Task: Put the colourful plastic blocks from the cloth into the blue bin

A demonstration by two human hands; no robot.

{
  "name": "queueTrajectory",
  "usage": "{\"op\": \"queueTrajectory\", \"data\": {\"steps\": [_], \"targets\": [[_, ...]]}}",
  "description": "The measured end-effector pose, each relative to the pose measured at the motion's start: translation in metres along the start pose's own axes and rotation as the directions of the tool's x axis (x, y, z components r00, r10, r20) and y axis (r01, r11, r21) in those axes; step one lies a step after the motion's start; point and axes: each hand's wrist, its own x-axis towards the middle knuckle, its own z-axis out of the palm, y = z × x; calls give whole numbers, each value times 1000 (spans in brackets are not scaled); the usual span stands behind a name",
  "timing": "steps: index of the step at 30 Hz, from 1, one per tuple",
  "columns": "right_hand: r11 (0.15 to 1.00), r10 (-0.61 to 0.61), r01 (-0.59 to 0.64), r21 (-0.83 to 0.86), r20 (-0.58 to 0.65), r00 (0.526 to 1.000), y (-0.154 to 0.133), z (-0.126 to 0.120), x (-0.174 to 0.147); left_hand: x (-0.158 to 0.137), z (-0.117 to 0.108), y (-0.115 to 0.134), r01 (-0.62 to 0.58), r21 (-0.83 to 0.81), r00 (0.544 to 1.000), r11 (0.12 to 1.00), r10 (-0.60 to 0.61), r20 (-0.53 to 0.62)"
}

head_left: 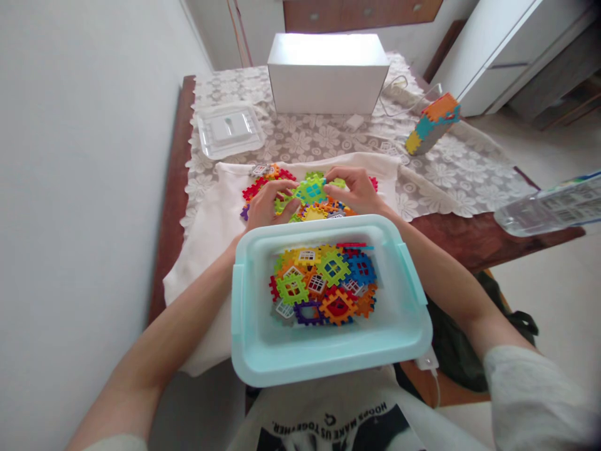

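Note:
A heap of coloured interlocking plastic tiles (267, 178) lies on a white cloth (211, 213) on the table. My left hand (268, 203) and my right hand (353, 188) both grip a green tile with a blue window (311, 190) above the heap, fingers pinching its two sides. In front of them, on my lap, a pale turquoise plastic tub (263, 351) holds several more tiles (323, 285) in green, orange, blue, purple and red.
A white box (326, 72) stands at the table's far edge. A clear lid (229, 129) lies at the back left. A tower built from tiles (432, 124) leans at the back right beside a white cable (399, 94). A clear plastic package (549, 207) overhangs the right edge. A wall runs along the left.

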Motion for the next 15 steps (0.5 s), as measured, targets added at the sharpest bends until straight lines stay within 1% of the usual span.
{"op": "queueTrajectory", "data": {"steps": [2, 4, 6, 7, 8, 10, 12, 13, 15], "targets": [[985, 64, -56, 165, -40, 997, -1, -7, 3, 1, -1, 2, -18, 60, 1000, 998, 19, -15], [937, 86, -74, 342, -18, 996, -5, -15, 4, 1, -3, 5, -48, 98, 999, 994, 45, 31], [869, 40, -52, 493, 33, 999, -14, -23, 3, 1, -4, 7, -81, 114, 992, 990, 69, 103], [844, -1, -37, 535, 71, 997, -20, -27, 2, 1, -4, 8, -95, 118, 988, 988, 79, 134], [838, -45, -28, 545, 121, 992, -26, -32, 0, 2, -4, 10, -103, 121, 983, 987, 83, 161], [875, -106, -32, 483, 256, 961, -37, -39, -2, 2, -4, 11, -114, 124, 974, 986, 86, 211], [920, -107, -51, 388, 375, 921, -44, -42, -2, 3, -3, 10, -117, 125, 964, 985, 83, 252], [933, -93, -57, 355, 392, 915, -45, -42, -2, 3, -2, 9, -111, 129, 962, 985, 74, 262], [959, -59, -42, 281, 340, 939, -40, -37, 0, 3, -1, 6, -92, 145, 963, 985, 52, 264]]}}
